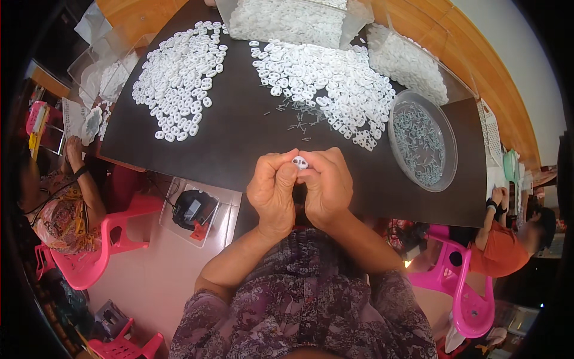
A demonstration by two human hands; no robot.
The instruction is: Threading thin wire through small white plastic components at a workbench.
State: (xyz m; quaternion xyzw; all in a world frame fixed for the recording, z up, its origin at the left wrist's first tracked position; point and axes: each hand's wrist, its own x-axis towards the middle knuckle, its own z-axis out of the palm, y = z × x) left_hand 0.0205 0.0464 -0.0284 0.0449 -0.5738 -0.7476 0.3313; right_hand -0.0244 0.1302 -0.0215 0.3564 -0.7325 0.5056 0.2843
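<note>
While the left hand (272,194) and the right hand (329,184) meet just above the near part of the dark brown, smooth worktop (239,113), the fingertips of both are clamped on one small, white, oval plastic-looking piece with dark openings (300,162). The piece sits between the two thumbs and forefingers, in front of the person's chest, and each grip is closed on it from its own side. The step in hand looks like close two-handed work on this single piece; whether a pin is in it, the fingers hide. The next move seems to call for even pressure and an unslipping hold, since the piece is small and mostly covered.

Straight ahead of the hands lie loose thin grey pins (305,113), along the near side of a broad right-hand heap of white pieces (335,72). A lane of dark surface parts it from the left-hand heap of white oval pieces (179,78), giving the left hand room to travel. On the right, a round, clear plastic tray (449,134) of pins narrows the way, its raised rim standing near that heap. The worktop's near edge runs close by the wrists.
</note>
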